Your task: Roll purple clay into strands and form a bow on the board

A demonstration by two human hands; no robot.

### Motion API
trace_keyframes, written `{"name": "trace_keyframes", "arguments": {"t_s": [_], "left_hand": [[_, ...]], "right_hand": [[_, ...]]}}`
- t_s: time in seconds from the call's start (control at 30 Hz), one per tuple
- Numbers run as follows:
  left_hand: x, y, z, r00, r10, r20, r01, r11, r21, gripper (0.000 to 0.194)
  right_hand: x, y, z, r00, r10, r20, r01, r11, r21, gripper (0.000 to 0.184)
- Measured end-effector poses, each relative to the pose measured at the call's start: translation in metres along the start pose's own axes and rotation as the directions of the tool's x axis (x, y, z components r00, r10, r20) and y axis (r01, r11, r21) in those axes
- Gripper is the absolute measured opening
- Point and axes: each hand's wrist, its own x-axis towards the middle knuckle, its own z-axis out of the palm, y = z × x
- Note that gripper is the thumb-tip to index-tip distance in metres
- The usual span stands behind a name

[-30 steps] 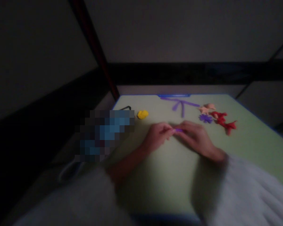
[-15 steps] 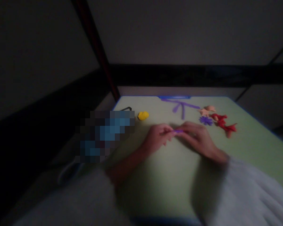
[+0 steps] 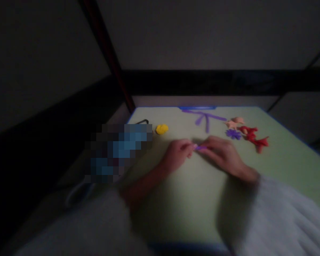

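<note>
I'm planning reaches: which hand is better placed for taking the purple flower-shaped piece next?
Probably the right hand: the purple flower-shaped piece lies just beyond it, while the left hand is farther away. Both hands appear to pinch a small purple strip.

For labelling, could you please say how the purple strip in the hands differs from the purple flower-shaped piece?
The purple strip looks narrow; the purple flower-shaped piece spreads into petals. Left hand and right hand hold the strip; the flower-shaped piece lies on the table. Both are purple.
</note>
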Motion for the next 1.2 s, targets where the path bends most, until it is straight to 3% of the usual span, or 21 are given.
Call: {"name": "trace_keyframes", "arguments": {"t_s": [0.1, 0.17, 0.27, 0.33, 0.4, 0.47, 0.53, 0.63, 0.7, 0.8, 0.87, 1.0, 1.13, 1.2], "left_hand": [[0.001, -0.001, 0.000, 0.999, 0.036, -0.033, -0.034, 0.998, 0.048, 0.006], [0.001, -0.002, -0.002, 0.996, 0.084, -0.040, -0.077, 0.986, 0.149, 0.001], [0.004, -0.003, -0.010, 0.992, 0.121, -0.028, -0.107, 0.947, 0.304, 0.014], [0.008, -0.004, -0.017, 0.986, 0.133, -0.096, -0.093, 0.935, 0.342, 0.015], [0.012, -0.004, -0.023, 0.968, 0.122, -0.219, -0.047, 0.947, 0.317, 0.004], [0.016, -0.006, -0.027, 0.947, 0.075, -0.314, 0.009, 0.967, 0.256, 0.017], [0.017, -0.007, -0.028, 0.940, 0.027, -0.341, 0.045, 0.978, 0.202, 0.021], [0.016, -0.009, -0.026, 0.943, 0.008, -0.333, 0.056, 0.982, 0.182, 0.023], [0.015, -0.010, -0.024, 0.945, 0.000, -0.328, 0.058, 0.984, 0.168, 0.023], [0.015, -0.009, -0.023, 0.947, -0.010, -0.321, 0.060, 0.987, 0.146, 0.022], [0.015, -0.009, -0.023, 0.948, -0.013, -0.319, 0.060, 0.989, 0.138, 0.021], [0.015, -0.008, -0.024, 0.948, -0.014, -0.317, 0.058, 0.990, 0.129, 0.022], [0.015, -0.009, -0.024, 0.948, -0.010, -0.318, 0.054, 0.990, 0.129, 0.024], [0.015, -0.010, -0.025, 0.949, -0.004, -0.316, 0.050, 0.990, 0.135, 0.024]], "right_hand": [[-0.002, 0.008, 0.004, 0.999, 0.031, -0.030, -0.031, 1.000, -0.005, 0.015], [-0.003, 0.014, 0.005, 0.997, 0.073, 0.034, -0.072, 0.997, -0.023, 0.015], [-0.003, 0.017, 0.002, 0.985, 0.117, 0.130, -0.110, 0.992, -0.062, 0.017], [0.000, 0.014, 0.001, 0.980, 0.144, 0.141, -0.136, 0.989, -0.064, 0.030], [0.003, 0.009, 0.003, 0.976, 0.155, 0.152, -0.145, 0.987, -0.077, 0.049], [0.005, 0.002, 0.008, 0.968, 0.120, 0.221, -0.093, 0.987, -0.131, 0.066], [0.002, -0.005, 0.016, 0.930, 0.066, 0.361, -0.004, 0.985, -0.172, 0.079], [-0.006, -0.011, 0.023, 0.857, -0.009, 0.515, 0.102, 0.983, -0.152, 0.083], [-0.008, -0.011, 0.025, 0.854, -0.026, 0.520, 0.123, 0.981, -0.153, 0.081], [-0.005, -0.007, 0.029, 0.882, 0.088, 0.463, 0.032, 0.969, -0.244, 0.080], [0.000, -0.006, 0.029, 0.872, 0.138, 0.470, -0.010, 0.964, -0.266, 0.083], [0.002, -0.002, 0.012, 0.853, 0.092, 0.513, -0.018, 0.989, -0.146, 0.078], [-0.003, 0.012, -0.019, 0.901, 0.059, 0.430, -0.009, 0.993, -0.116, 0.070], [-0.007, 0.017, -0.027, 0.874, 0.001, 0.486, 0.049, 0.995, -0.090, 0.067]]}}
